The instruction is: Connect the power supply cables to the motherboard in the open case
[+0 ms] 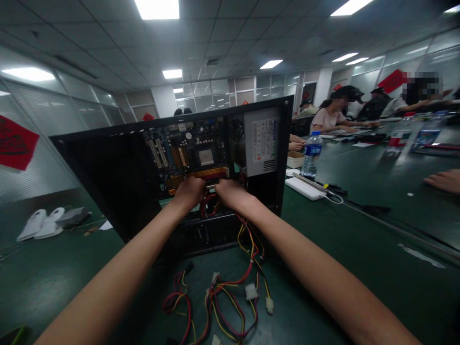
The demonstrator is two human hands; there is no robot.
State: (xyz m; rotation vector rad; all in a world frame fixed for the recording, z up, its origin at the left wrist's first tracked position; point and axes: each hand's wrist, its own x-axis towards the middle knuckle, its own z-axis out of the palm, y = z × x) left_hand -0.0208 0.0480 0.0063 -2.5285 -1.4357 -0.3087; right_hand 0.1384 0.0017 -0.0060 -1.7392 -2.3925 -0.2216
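Two hands, left (192,190) and right (230,191), reach in mid-frame, fingers curled, knuckles up, nearly meeting inside the open PC case (172,167) at center; can't tell if they're gripping anything.

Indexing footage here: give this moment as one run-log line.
left hand: inside open black computer case | right hand: beside left hand | grips: blurred | red-and-yellow cables: on green table

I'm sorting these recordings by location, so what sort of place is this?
Probably a shared office or computer workshop: an open computer case stands on a long green table, several people sit working farther along it, and glass partitions line the room.
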